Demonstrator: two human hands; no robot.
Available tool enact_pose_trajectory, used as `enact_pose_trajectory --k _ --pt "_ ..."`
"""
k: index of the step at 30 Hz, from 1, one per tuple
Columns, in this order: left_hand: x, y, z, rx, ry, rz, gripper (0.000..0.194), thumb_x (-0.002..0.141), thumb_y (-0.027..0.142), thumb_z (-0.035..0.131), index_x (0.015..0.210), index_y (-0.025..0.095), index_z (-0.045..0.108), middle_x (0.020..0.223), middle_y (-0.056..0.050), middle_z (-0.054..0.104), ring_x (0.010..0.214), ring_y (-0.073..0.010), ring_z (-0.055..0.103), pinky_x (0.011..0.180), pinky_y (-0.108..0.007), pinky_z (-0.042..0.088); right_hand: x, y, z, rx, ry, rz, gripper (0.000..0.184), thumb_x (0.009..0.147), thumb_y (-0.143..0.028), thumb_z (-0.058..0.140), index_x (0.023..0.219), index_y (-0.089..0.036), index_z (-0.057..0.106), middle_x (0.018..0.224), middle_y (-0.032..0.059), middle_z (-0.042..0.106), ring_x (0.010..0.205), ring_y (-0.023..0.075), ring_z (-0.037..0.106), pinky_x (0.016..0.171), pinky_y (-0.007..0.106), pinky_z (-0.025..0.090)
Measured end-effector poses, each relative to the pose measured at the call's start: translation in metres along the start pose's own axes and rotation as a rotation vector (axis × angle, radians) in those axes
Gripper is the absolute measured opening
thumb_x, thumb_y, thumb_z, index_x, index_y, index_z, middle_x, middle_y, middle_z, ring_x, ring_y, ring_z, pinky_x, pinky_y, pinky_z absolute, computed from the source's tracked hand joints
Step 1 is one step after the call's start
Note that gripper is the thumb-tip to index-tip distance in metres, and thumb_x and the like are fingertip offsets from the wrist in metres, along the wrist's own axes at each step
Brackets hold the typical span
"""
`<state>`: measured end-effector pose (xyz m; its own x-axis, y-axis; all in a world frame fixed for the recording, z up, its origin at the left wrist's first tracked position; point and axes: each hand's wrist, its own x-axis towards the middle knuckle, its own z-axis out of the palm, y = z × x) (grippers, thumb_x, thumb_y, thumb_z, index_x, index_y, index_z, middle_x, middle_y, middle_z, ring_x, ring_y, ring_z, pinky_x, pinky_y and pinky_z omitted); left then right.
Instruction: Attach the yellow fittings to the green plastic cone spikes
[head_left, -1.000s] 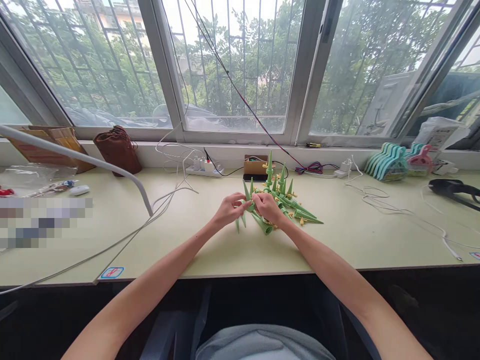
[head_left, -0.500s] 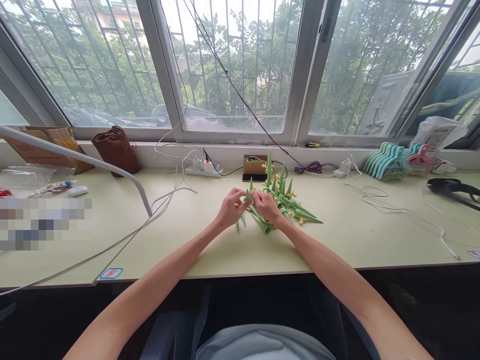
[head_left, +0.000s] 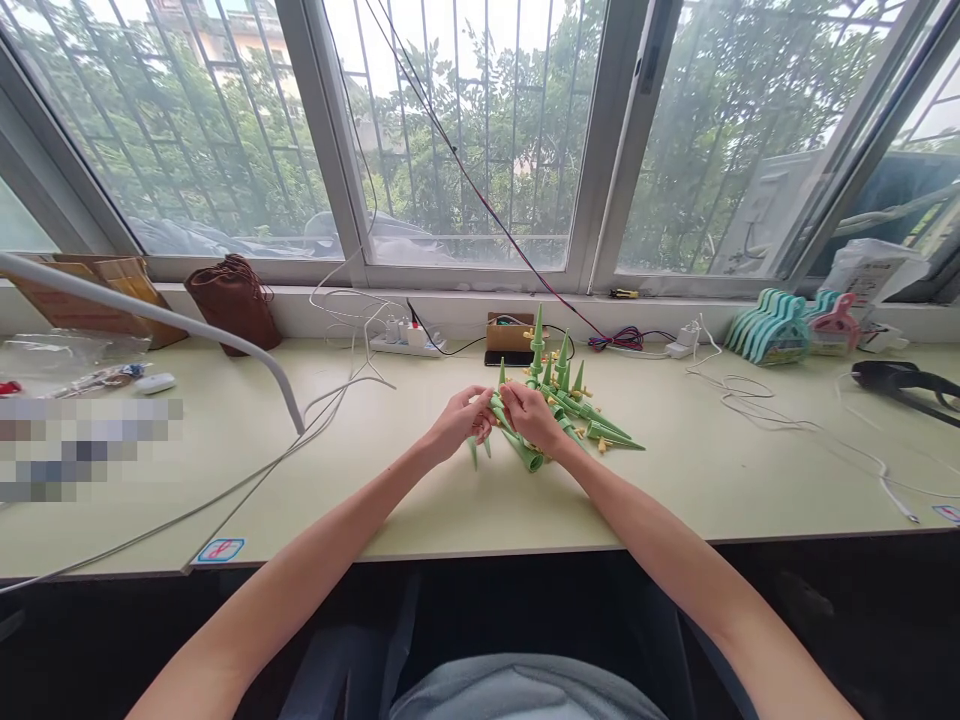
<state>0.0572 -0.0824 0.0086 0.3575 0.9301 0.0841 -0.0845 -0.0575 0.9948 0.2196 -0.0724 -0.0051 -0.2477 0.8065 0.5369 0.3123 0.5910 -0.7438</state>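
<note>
My left hand (head_left: 457,420) and my right hand (head_left: 529,412) are close together over the table, both closed with fingers pinched. Between them is a green plastic watering spike (head_left: 496,402), tilted and partly covered by the fingers. Whatever small part the right fingertips grip is hidden. Around and beyond the right hand lies a cluster of similar spikes with small yellow valves (head_left: 602,446). Several stand point up, such as the tall spike (head_left: 538,340); others lie flat, such as the spike (head_left: 616,434). More tips (head_left: 473,455) show under the left hand.
Behind the spikes are a small brown box (head_left: 511,324) and a black flat object (head_left: 508,358). White cables (head_left: 300,432) cross the table (head_left: 465,520) at left, near a power strip (head_left: 409,345). Teal hangers (head_left: 769,328) and a black strapped object (head_left: 911,382) are at right.
The spike between my hands has tipped over from nearly upright. My left fingers have shifted and curled on it, while my right hand stays in almost the same place.
</note>
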Motion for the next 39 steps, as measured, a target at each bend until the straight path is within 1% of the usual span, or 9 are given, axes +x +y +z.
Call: enact_pose_trajectory --k 3,9,16,20,25,27,31,35,39 --pt "-0.002 0.001 0.000 -0.002 -0.010 0.049 0.048 0.077 0.057 0.071 0.095 0.016 0.054 0.061 0.002 0.059 0.044 -0.0082 0.050 0.041 -0.020 0.038 -0.001 -0.002 0.000 0.014 -0.021 0.000 0.043 0.099 -0.049 0.035 0.065 -0.023 0.037 0.051 -0.0043 0.043 0.051 0.0119 0.040 0.057 0.026 0.035" --pt "-0.004 0.003 -0.004 0.144 0.006 0.176 0.050 0.077 0.057 0.071 0.100 0.018 0.049 0.062 0.004 0.058 0.045 -0.0090 0.052 0.044 -0.022 0.042 -0.003 0.000 0.000 0.096 -0.077 0.035 0.044 0.098 -0.052 0.036 0.066 -0.022 0.039 0.052 -0.0043 0.047 0.047 0.0107 0.043 0.052 0.025 0.035" --pt "-0.005 -0.004 -0.003 0.427 0.052 0.379 0.035 0.084 0.051 0.065 0.089 0.019 0.050 0.065 0.004 0.056 0.049 -0.0098 0.054 0.048 -0.023 0.045 -0.003 0.001 -0.001 0.151 -0.083 0.093 0.052 0.097 -0.056 0.038 0.058 -0.022 0.041 0.046 -0.0028 0.047 0.039 0.0107 0.043 0.046 0.026 0.036" --pt "-0.009 -0.004 -0.002 0.578 0.085 0.414 0.027 0.086 0.045 0.062 0.087 0.020 0.052 0.060 0.004 0.054 0.049 -0.0100 0.052 0.051 -0.023 0.046 -0.002 0.004 0.000 0.195 -0.085 0.138 0.055 0.096 -0.055 0.038 0.052 -0.022 0.041 0.044 -0.0017 0.047 0.036 0.0103 0.041 0.044 0.026 0.035" --pt "-0.009 -0.006 -0.002 0.736 0.100 0.549 0.022 0.088 0.041 0.058 0.085 0.019 0.056 0.081 -0.002 0.060 0.057 -0.0097 0.055 0.062 -0.025 0.050 -0.001 0.007 0.000 0.171 -0.109 0.167 0.057 0.097 -0.048 0.036 0.046 -0.022 0.040 0.041 -0.0003 0.047 0.036 0.0105 0.041 0.045 0.026 0.036" --pt "-0.009 -0.007 -0.001 0.736 0.105 0.560 0.023 0.089 0.042 0.057 0.087 0.019 0.056 0.086 -0.003 0.060 0.058 -0.0091 0.056 0.061 -0.024 0.050 -0.001 0.006 -0.001 0.149 -0.112 0.160 0.058 0.097 -0.045 0.035 0.044 -0.021 0.041 0.039 0.0002 0.047 0.037 0.0106 0.041 0.046 0.026 0.036" --pt "-0.009 -0.007 0.001 0.649 0.106 0.493 0.027 0.088 0.043 0.059 0.103 0.021 0.052 0.087 -0.001 0.060 0.054 -0.0078 0.058 0.054 -0.021 0.050 -0.001 0.003 0.000 0.118 -0.074 0.138 0.060 0.098 -0.046 0.034 0.044 -0.021 0.042 0.039 0.0001 0.047 0.037 0.0106 0.042 0.047 0.026 0.038" --pt "-0.007 -0.007 0.005 0.565 0.111 0.461 0.046 0.084 0.047 0.064 0.118 0.024 0.043 0.110 -0.006 0.057 0.058 -0.0072 0.061 0.048 -0.018 0.049 -0.001 0.002 0.003 0.131 -0.022 0.126 0.059 0.097 -0.056 0.037 0.049 -0.021 0.042 0.040 -0.0010 0.045 0.037 0.0108 0.043 0.046 0.026 0.038" --pt "-0.002 -0.007 0.006 0.408 0.149 0.426 0.043 0.090 0.055 0.052 0.117 0.023 0.041 0.106 -0.005 0.057 0.056 -0.0079 0.062 0.044 -0.018 0.048 -0.002 0.001 0.002 0.179 0.016 0.122 0.059 0.095 -0.064 0.035 0.054 -0.022 0.040 0.045 -0.0016 0.046 0.036 0.0105 0.041 0.041 0.027 0.035"
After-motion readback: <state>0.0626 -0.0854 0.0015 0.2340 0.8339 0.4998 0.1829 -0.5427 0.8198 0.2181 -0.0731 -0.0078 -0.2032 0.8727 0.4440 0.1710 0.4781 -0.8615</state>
